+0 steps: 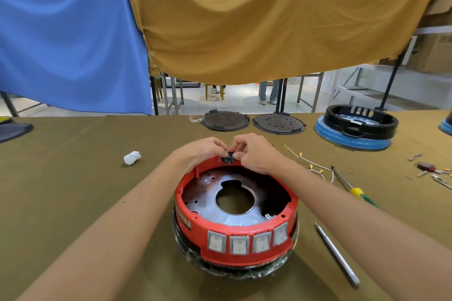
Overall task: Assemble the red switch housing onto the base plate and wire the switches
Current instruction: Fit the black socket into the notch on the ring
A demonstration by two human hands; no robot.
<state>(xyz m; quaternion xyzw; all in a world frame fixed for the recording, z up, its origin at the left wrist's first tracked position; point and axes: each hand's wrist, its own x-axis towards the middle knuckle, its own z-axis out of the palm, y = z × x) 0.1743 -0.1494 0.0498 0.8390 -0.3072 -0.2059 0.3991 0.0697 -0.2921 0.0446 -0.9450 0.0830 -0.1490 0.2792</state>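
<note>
The red housing [236, 225] sits mid-bench on a metal plate [234, 199] with a round central hole, four grey switches [247, 242] in a row on its near wall. At its far rim, both hands meet on a small black part [228, 155]: the left hand [200, 151] and right hand [256, 154] pinch it from either side with curled fingers. Right of the housing lie wires [309, 164] with ring terminals, a screwdriver [352, 187] and a grey tool [337, 255]. A white wad [132, 157] rests to the left. Two dark discs [225, 121] lie at the olive bench's [73, 178] far edge.
</note>
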